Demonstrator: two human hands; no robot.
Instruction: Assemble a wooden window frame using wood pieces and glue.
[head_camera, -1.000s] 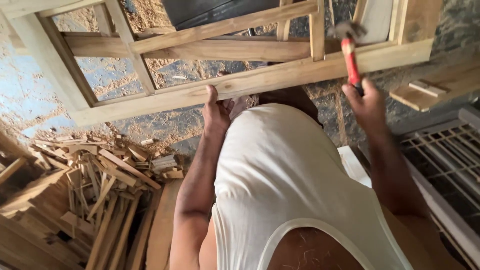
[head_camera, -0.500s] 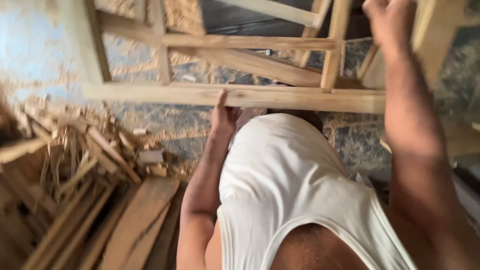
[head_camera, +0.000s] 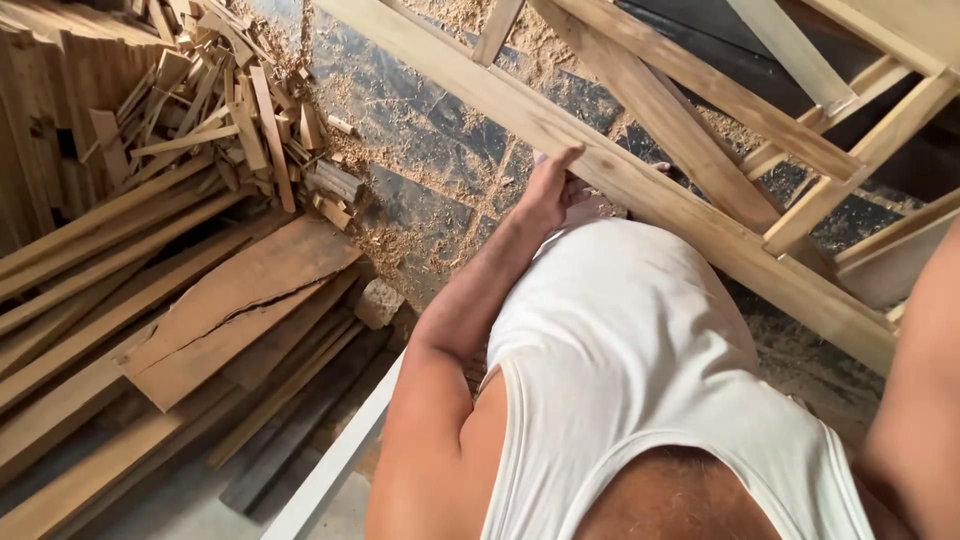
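On the floor, far side: we looked down over a white vest (head_camera: 640, 360) at a sawdust-strewn dark floor (head_camera: 450, 150).
Frame: a pale wooden frame (head_camera: 700, 215) of long rails and cross-pieces ran slantwise from far left to near right, just beyond the body.
Left hand: our left hand (head_camera: 552, 185) was pressed against the near edge of the frame's lowest rail, thumb up on the wood, fingers wrapped under it as far as we could see; it was clamped on that rail.
Right hand: only the right forearm (head_camera: 915, 420) showed at the right edge; the hand itself was out of view, so we could not tell whether it was closed or on what.
Left of us: a heap of offcuts (head_camera: 215, 95) lay far left, with long planks (head_camera: 200, 310) spread nearer and a white strip (head_camera: 335, 465) close by our arm.
Step in hand: we judged this as steadying the frame with one hand while the other arm was raised.
Next move: we judged it would call for a firm hold on the rail, so the frame would not shift under any work at its right end.
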